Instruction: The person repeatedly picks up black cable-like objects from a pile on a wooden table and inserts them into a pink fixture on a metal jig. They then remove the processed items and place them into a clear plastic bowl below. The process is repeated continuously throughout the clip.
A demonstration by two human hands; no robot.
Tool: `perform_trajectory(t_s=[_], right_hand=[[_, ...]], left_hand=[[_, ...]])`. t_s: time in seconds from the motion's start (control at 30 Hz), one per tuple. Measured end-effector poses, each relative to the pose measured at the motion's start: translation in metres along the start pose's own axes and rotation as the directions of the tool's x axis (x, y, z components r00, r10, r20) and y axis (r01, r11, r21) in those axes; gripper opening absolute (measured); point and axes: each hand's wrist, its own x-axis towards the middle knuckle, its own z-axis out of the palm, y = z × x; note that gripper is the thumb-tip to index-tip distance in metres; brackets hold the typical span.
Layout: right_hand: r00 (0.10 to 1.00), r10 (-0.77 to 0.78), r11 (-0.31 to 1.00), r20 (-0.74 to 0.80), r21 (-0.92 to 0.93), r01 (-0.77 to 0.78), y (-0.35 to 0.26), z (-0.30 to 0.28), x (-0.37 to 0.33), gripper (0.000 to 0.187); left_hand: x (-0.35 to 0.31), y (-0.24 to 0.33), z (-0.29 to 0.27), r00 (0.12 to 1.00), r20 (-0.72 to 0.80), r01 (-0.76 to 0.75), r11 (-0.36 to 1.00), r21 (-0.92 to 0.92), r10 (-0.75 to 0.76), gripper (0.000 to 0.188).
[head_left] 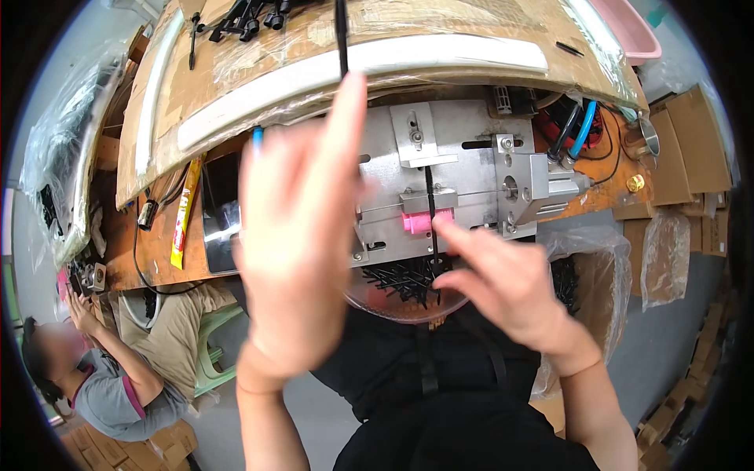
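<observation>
My left hand [302, 228] is raised over the left side of the metal fixture [385, 180] and smeared by motion. A thin black rod [342, 35] runs up from its fingertips. Lower down, my right hand [510, 286] pinches another slim black rod [430, 192] between thumb and index finger. That rod lies lengthwise across the fixture, over a bright pink block [420, 222] and a small metal block. Below the fixture's near edge, a clear bowl [393, 314] of several black rods [404, 279] sits against my lap.
A pneumatic cylinder [554, 188] is mounted at the fixture's right. Behind stands a cardboard-covered board [306, 94] with black parts [251, 20] on it. A yellow packet [184, 216] lies on the wooden bench at left. Another person [118, 385] sits at far left.
</observation>
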Motion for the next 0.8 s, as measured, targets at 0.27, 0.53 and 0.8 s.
perform_trajectory(t_s=[0.27, 0.53, 0.8], right_hand=[[0.949, 0.052, 0.762, -0.311, -0.602, -0.239, 0.065, -0.072, 0.181, 0.021], [0.922, 0.387, 0.911, 0.029, -0.166, -0.377, 0.045, -0.124, 0.173, 0.015], [0.989, -0.122, 0.992, -0.081, 0.019, 0.124, -0.009, -0.024, 0.002, 0.032]], left_hand=[[-0.084, 0.046, 0.038, 0.948, 0.318, -0.039, 0.993, 0.112, 0.002, 0.067], [-0.081, 0.047, 0.044, 0.907, 0.414, 0.047, 0.996, 0.071, -0.072, 0.069], [0.021, 0.014, 0.02, 0.983, 0.131, -0.131, 0.991, 0.013, 0.128, 0.036]])
